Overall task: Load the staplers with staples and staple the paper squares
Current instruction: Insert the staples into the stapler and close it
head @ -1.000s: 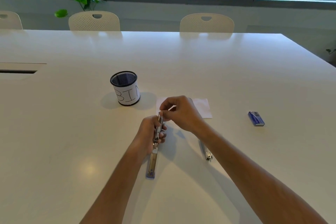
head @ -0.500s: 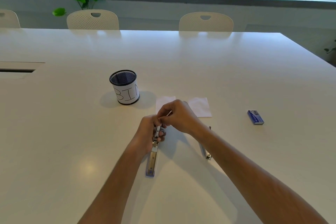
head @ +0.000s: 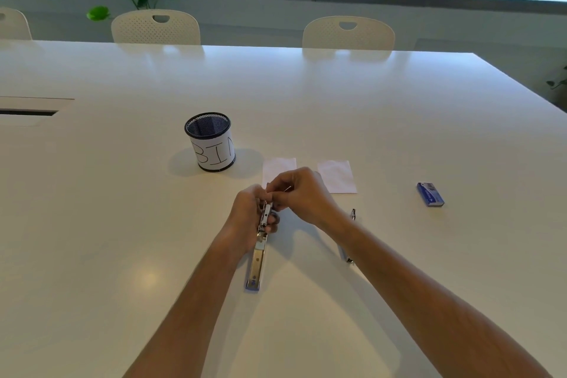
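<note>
- The left hand [head: 250, 215] is curled around the far end of an opened stapler [head: 259, 250], fingers wrapped on its metal channel.
- That stapler lies lengthwise on the white desk [head: 92, 224], its blue near end resting on the surface and its far end gripped.
- The right hand [head: 302, 195] sits just right of the left one, thumb and forefinger pinched on a thin silvery strip, apparently staples [head: 287, 189], at the stapler's far end; whether the strip is already in the channel cannot be told.
- A second stapler [head: 348, 250] lies on the desk to the right, mostly hidden under the right forearm, with only its two ends showing.
- Two white paper squares [head: 337, 176] lie flat side by side just beyond the hands; the left one is partly covered by the right hand.
- A small blue staple box [head: 430, 194] sits well apart at the right.
- A black mesh cup [head: 210, 141] with a paper label reading "BIN" stands upright at the far left of the papers.
</note>
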